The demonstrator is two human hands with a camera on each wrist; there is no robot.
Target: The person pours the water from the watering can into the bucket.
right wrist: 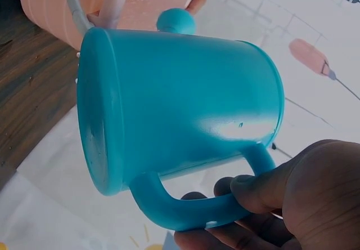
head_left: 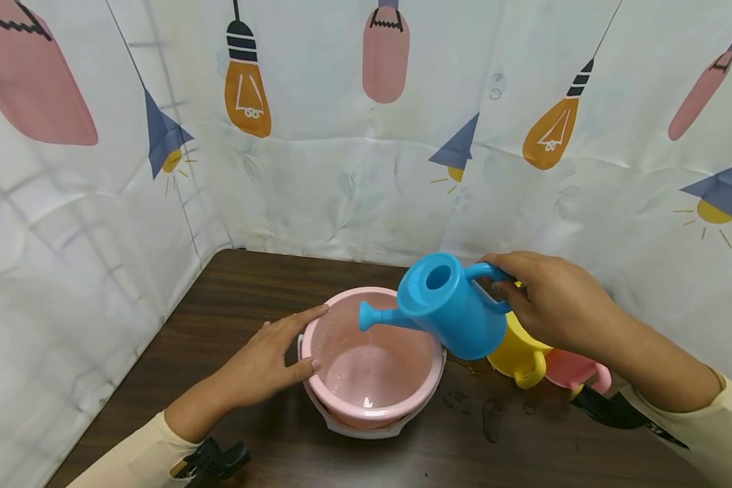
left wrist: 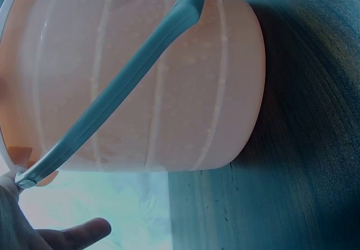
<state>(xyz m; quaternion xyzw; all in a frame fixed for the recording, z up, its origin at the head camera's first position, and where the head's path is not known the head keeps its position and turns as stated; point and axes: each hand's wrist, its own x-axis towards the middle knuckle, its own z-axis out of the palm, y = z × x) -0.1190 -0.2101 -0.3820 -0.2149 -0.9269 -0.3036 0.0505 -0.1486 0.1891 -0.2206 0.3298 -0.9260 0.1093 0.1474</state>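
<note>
Your right hand (head_left: 552, 295) grips the blue watering can (head_left: 454, 308), tipped so water likely lands in the pink bucket (head_left: 366, 369); your spread left hand (head_left: 274, 356) touches the rim (head_left: 369, 414), perhaps steadying.

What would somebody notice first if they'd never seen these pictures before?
Probably the bright blue watering can, held tilted by the right hand, with its spout over the pink bucket. Next might come that bucket on the dark table, with the left hand touching its rim. Behind them, orange light bulbs decorate the white backdrop.
</note>
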